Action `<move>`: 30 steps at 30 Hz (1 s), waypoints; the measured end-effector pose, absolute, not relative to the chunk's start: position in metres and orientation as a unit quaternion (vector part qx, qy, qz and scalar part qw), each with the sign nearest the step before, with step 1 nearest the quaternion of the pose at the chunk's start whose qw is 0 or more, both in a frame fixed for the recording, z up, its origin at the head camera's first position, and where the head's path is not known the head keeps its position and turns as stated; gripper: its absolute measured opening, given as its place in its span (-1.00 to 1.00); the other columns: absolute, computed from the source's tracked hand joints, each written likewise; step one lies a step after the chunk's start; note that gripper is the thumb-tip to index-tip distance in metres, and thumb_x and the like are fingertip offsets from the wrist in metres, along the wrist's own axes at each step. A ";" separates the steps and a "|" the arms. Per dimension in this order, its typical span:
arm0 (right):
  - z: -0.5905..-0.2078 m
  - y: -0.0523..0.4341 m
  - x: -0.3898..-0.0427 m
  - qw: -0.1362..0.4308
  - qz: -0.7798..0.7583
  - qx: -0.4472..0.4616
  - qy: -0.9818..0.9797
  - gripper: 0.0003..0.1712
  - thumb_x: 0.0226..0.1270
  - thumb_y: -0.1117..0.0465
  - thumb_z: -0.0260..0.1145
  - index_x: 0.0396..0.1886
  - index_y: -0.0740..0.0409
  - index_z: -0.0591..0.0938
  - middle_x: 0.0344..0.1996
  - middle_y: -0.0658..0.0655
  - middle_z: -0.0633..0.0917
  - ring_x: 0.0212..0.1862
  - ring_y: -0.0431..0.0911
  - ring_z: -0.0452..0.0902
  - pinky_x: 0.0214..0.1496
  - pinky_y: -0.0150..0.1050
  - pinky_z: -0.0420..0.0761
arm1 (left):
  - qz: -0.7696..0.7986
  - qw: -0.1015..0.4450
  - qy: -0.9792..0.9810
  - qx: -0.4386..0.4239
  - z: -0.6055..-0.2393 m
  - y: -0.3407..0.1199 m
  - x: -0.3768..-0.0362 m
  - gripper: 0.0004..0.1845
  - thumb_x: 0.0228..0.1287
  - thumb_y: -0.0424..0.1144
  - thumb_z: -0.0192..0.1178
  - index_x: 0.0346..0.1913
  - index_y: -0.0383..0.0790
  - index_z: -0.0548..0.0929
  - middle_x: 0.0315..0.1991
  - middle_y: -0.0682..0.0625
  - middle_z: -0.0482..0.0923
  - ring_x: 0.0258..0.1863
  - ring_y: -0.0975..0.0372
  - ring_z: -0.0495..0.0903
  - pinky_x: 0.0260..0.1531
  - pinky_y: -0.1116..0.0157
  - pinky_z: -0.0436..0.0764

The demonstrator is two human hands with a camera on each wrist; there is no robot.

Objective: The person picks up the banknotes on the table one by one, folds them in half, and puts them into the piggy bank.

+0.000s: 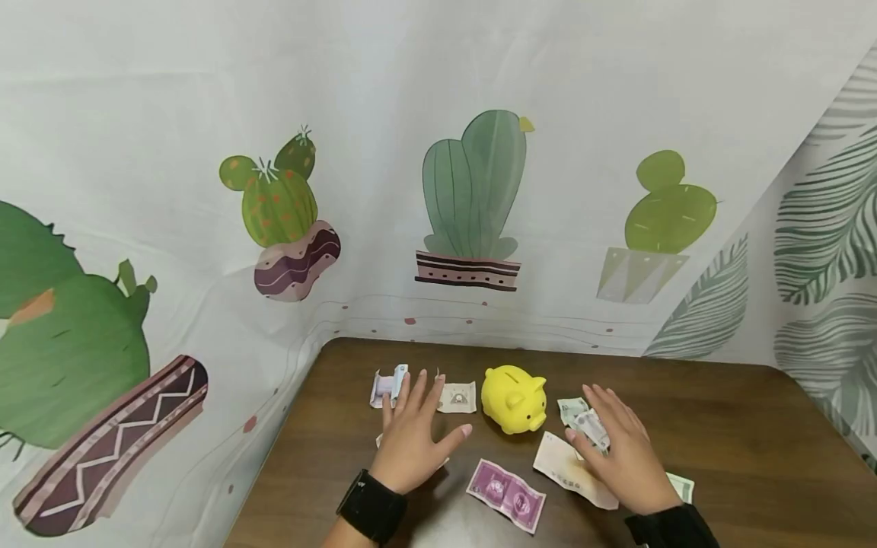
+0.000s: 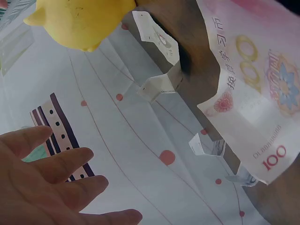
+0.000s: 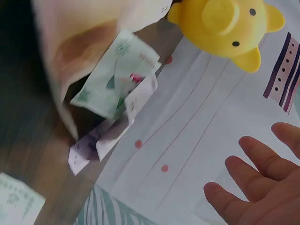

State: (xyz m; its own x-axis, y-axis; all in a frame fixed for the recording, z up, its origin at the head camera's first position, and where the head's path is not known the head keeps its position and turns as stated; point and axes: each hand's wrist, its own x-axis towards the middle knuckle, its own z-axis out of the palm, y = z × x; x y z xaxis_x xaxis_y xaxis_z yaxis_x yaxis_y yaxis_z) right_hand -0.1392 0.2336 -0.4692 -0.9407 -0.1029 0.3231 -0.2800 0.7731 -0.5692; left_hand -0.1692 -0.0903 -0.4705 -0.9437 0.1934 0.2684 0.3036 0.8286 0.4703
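The left hand (image 1: 411, 438) hovers palm down over the table (image 1: 740, 426), fingers straight and spread apart, holding nothing. Just past its fingertips lie a folded purple-white note (image 1: 388, 385) and a small pale note (image 1: 457, 396); a pink banknote (image 2: 253, 79) printed "100" shows in the left wrist view. Between the hands stands the yellow piggy bank (image 1: 515, 399). The right hand (image 1: 620, 453) is likewise flat with fingers apart, above a crumpled green-white note (image 1: 582, 418).
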 end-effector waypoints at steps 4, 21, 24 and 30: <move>-0.466 0.243 -0.138 0.137 0.310 0.105 -0.935 -0.13 0.40 -0.06 0.34 0.56 0.15 0.24 0.48 0.38 0.32 0.50 0.39 0.11 0.40 0.43 0.09 | -0.260 0.107 -0.951 -0.131 -0.470 -0.093 -0.168 -0.05 0.24 0.45 0.12 0.58 0.06 0.20 0.60 -0.20 0.08 0.62 -0.16 -0.11 0.45 -0.41 -0.23; -0.468 0.274 -0.127 0.126 0.267 0.086 -0.952 -0.13 0.36 -0.06 0.39 0.52 0.20 0.30 0.39 0.44 0.41 0.41 0.42 0.23 0.28 0.45 0.24 | -0.257 0.087 -0.954 -0.123 -0.470 -0.095 -0.165 -0.04 0.23 0.44 0.14 0.60 0.12 0.13 0.62 -0.15 -0.01 0.63 -0.13 -0.16 0.48 -0.37 -0.25; -0.471 0.277 -0.123 0.111 0.256 0.077 -0.957 -0.13 0.37 -0.08 0.38 0.51 0.22 0.30 0.37 0.47 0.41 0.39 0.41 0.27 0.25 0.43 0.28 | -0.257 0.087 -0.955 -0.123 -0.472 -0.095 -0.165 -0.03 0.23 0.45 0.13 0.60 0.13 0.12 0.62 -0.16 0.00 0.63 -0.14 -0.14 0.47 -0.38 -0.24; -0.481 0.284 -0.116 0.126 0.252 0.084 -0.956 -0.17 0.35 -0.04 0.40 0.45 0.29 0.36 0.30 0.44 0.47 0.32 0.36 0.35 0.21 0.33 0.36 | -0.260 0.085 -0.954 -0.125 -0.474 -0.095 -0.163 -0.04 0.23 0.47 0.11 0.60 0.13 0.14 0.61 -0.17 0.01 0.63 -0.14 -0.13 0.47 -0.38 -0.24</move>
State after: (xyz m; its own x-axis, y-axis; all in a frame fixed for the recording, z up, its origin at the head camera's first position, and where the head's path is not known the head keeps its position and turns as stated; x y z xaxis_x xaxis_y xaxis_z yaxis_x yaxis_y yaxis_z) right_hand -0.1160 0.2842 -0.4814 -0.9545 -0.0970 0.2822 -0.2234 0.8592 -0.4603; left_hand -0.1630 -0.0947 -0.4736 -0.9545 0.1934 0.2269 0.2818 0.8337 0.4749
